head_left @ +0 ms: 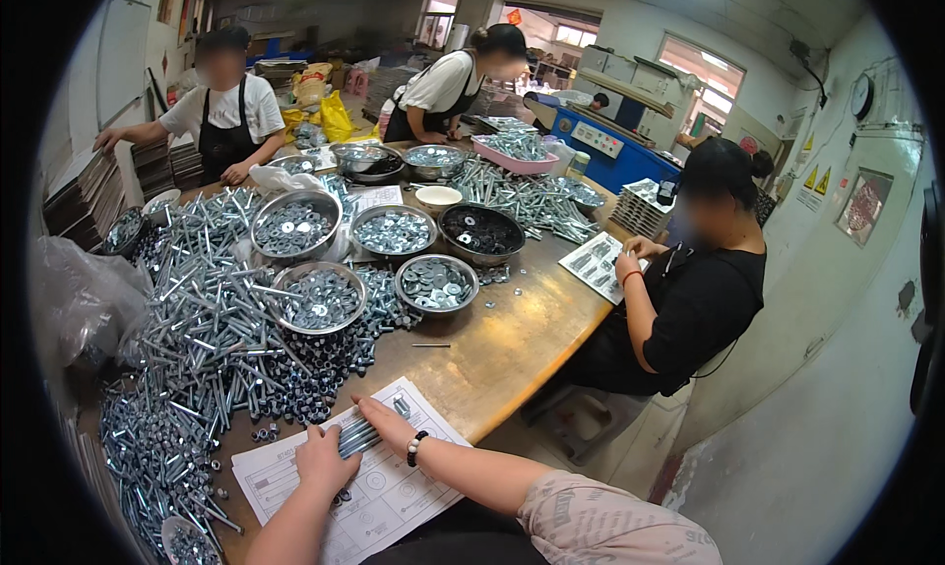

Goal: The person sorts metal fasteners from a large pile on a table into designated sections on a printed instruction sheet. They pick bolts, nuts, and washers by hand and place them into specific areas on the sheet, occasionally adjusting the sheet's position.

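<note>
Several long silver bolts (360, 438) lie side by side on a printed drawing sheet (379, 526) at the table's near edge. My left hand (323, 461) is closed around their left ends, with some fingers hidden. Along their right side rests my right hand (387, 427), its fingers stretched out and touching the bolts. A shorter silver piece (402, 408) shows just beyond the right hand. Small dark nuts (343, 496) sit on the sheet beside my left wrist.
A big heap of bolts (207, 309) and loose nuts (320, 383) covers the left side. Metal bowls of washers (436, 283) stand beyond, and one bolt (431, 345) lies alone. A co-worker (704, 270) sits at the right edge; two people (231, 112) (458, 88) work opposite.
</note>
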`<state>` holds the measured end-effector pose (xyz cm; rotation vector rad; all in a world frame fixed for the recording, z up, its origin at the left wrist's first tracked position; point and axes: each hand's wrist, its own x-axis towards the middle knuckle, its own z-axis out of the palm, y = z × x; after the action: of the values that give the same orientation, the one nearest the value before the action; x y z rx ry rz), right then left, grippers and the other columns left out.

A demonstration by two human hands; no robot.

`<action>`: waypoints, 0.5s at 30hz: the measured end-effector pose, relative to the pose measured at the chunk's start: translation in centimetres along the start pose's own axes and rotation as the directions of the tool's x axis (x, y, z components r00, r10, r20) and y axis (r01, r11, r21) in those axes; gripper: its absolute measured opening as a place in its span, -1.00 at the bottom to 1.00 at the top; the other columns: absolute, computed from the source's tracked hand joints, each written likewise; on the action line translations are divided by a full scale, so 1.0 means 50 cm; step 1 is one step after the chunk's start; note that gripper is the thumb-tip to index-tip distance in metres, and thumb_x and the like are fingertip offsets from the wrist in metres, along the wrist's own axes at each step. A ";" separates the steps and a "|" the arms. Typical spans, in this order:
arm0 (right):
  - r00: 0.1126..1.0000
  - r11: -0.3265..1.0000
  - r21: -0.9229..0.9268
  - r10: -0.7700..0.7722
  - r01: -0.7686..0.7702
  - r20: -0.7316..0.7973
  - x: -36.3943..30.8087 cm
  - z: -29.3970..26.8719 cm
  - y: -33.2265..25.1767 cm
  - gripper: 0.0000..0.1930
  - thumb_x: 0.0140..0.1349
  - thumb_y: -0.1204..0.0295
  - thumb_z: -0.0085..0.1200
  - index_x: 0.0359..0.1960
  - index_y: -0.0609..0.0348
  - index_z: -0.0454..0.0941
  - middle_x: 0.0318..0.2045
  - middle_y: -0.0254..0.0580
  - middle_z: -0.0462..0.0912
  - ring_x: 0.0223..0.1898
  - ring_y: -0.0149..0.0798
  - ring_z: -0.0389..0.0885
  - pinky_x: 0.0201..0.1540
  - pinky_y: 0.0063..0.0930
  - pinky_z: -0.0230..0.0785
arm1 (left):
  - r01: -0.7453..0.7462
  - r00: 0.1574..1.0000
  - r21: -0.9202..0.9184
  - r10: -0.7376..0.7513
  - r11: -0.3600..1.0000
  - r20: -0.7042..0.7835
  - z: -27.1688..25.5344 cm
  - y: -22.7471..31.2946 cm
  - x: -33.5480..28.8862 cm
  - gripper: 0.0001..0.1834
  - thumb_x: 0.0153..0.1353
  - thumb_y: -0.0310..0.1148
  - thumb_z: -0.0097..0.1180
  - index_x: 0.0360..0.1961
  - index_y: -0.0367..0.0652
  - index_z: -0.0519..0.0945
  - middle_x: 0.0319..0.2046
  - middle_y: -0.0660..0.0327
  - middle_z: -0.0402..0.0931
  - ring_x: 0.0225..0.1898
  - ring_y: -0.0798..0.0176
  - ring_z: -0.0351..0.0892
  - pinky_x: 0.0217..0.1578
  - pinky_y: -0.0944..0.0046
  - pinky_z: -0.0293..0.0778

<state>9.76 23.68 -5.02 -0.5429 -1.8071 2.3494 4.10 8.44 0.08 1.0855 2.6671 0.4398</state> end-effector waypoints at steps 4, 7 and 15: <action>0.995 0.935 -0.340 -0.099 0.105 0.034 0.018 -0.019 0.009 -0.49 0.23 0.18 -0.10 0.14 0.24 0.23 0.08 -0.07 0.36 0.09 -0.24 0.32 0.12 -0.46 0.13 | -0.023 1.000 -0.047 0.023 0.999 -0.014 -0.004 -0.001 0.002 -0.38 -0.22 -0.08 0.23 -0.08 -0.11 0.46 -0.18 0.04 0.32 -0.23 0.00 0.46 -0.21 0.10 0.38; 0.978 0.667 -0.724 -0.206 0.173 0.043 0.011 -0.028 -0.017 -0.43 0.05 0.20 0.12 0.07 0.22 0.30 -0.05 -0.01 0.45 -0.02 -0.14 0.42 0.01 -0.38 0.26 | -0.042 0.998 -0.162 0.036 0.986 -0.042 -0.002 -0.025 -0.001 -0.30 -0.24 -0.11 0.25 -0.01 -0.15 0.39 -0.13 0.01 0.30 -0.16 -0.04 0.43 -0.13 0.09 0.37; 0.953 0.201 -0.932 -0.033 0.301 0.300 -0.017 -0.055 -0.135 -0.35 -0.15 0.32 0.26 0.05 0.13 0.33 -0.29 -0.06 0.51 -0.23 -0.07 0.47 -0.17 -0.31 0.34 | -0.091 0.995 -0.460 0.098 0.883 -0.008 -0.032 -0.130 -0.004 -0.24 -0.24 -0.31 0.31 0.06 -0.31 0.32 -0.10 0.02 0.28 -0.27 0.16 0.45 -0.21 0.29 0.42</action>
<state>10.76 27.75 1.00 -0.0945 -3.1335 0.7645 -0.41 3.60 -0.75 1.0570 2.3175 1.0168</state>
